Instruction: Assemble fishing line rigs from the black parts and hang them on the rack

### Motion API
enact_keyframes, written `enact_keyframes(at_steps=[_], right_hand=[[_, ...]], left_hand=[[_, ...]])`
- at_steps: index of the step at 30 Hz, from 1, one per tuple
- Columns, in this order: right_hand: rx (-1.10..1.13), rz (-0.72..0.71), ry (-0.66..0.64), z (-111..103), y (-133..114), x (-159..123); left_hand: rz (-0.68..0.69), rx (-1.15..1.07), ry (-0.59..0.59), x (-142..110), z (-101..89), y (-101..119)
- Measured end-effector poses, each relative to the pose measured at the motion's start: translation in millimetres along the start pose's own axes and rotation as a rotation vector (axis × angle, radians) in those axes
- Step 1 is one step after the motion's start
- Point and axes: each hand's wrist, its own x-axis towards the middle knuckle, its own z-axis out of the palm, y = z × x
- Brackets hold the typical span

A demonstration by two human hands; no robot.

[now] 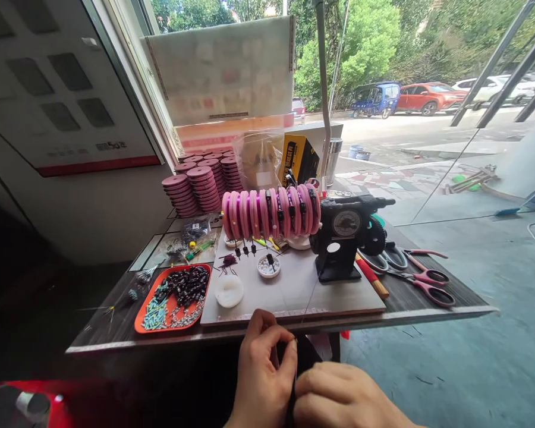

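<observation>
In front of the table edge my left hand [267, 362] is closed, thumb and forefinger pinched at the end of a thin thread [311, 297] that runs up across the board. Beside it, lower right, my right hand [339, 392] is curled with fingers bent. What it grips is hidden; a dark strip shows between the two hands. Above them stands a black hand-cranked winder [339, 238] with a row of pink spools [270, 214] on its shaft. Small black pieces [245, 249] dangle below the spools on threads.
A white board [289, 297] carries a dish of white beads [268, 266] and a white round lid [229, 291]. An orange tray [136, 321] holds black beads and small parts at left. Scissors [432, 285] and a brush [374, 276] lie right. Pink spool stacks [203, 185] stand behind.
</observation>
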Motion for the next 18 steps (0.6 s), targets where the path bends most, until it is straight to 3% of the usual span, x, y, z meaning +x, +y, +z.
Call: enact_keyframes(at_steps=[1, 3, 7, 13, 18], right_hand=[[0.092, 0.039, -0.089, -5.5, -1.8, 14.3], [0.306, 0.275, -0.188, -17.7, -1.4, 45.6], [0.485, 0.567, -0.294, -25.3, 16.0, 94.6], [0.484, 0.62, -0.383, -6.2, 44.0, 114.6], [0.464, 0.613, -0.446, -5.4, 41.7, 115.8]], left_hand=[[0.029, 0.004, 0.047, -1.8, 0.9, -4.0], [0.118, 0.047, 0.15, -5.1, 2.5, -13.6], [0.392, 0.368, 0.272, -6.2, 2.0, -31.0], [0.507, 0.586, 0.34, -1.0, -1.1, -33.8], [0.611, 0.545, 0.27, -2.9, 0.1, -25.1]])
